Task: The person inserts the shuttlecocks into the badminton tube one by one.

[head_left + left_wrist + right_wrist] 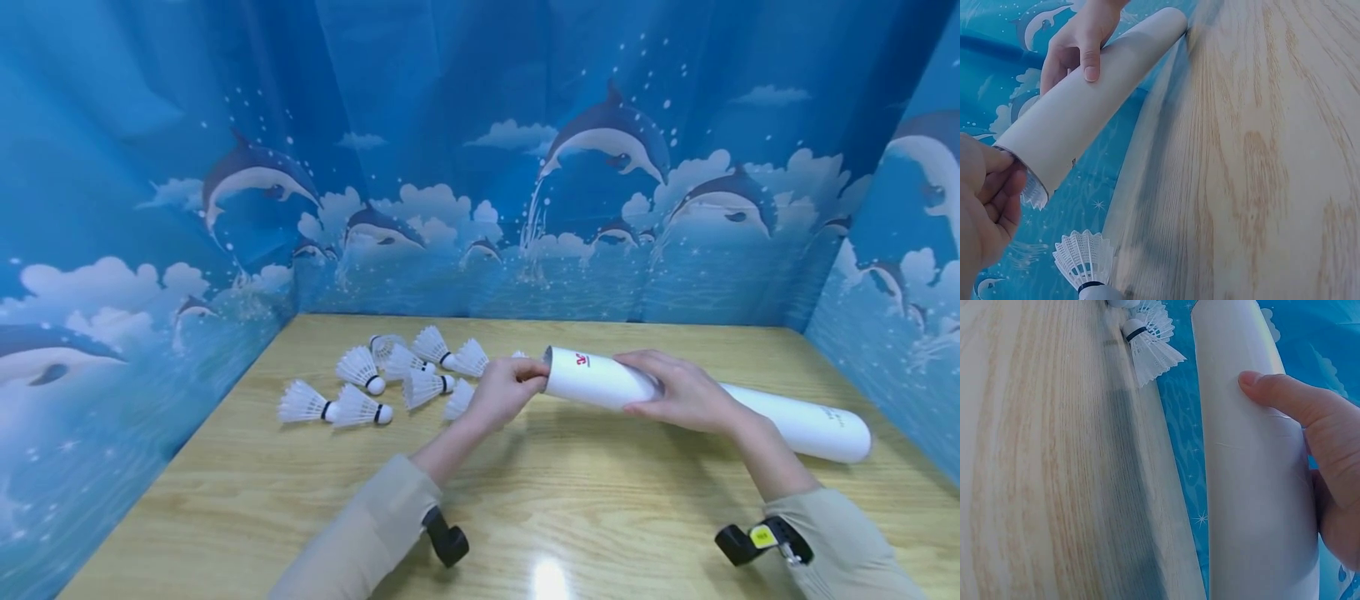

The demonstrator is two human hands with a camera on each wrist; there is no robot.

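A long white shuttlecock tube (600, 379) slants over the table, its open end raised toward the left. My right hand (686, 392) grips it around the middle, with the thumb (1266, 387) pressed along its side. At the open mouth, my left hand (504, 387) has its fingers curled, the fingertips just inside the rim. A shuttlecock's white skirt (1035, 192) shows in that mouth beneath those fingers; its cork is hidden. In the left wrist view, another shuttlecock (1085, 256) lies on the table below the tube.
Several white shuttlecocks (423, 387) with black bands lie scattered on the left half of the wooden table (525, 500). Two more lie nearer the left edge, one shuttlecock (303, 403) behind the other. A blue dolphin-print curtain (480, 167) encloses the back and sides.
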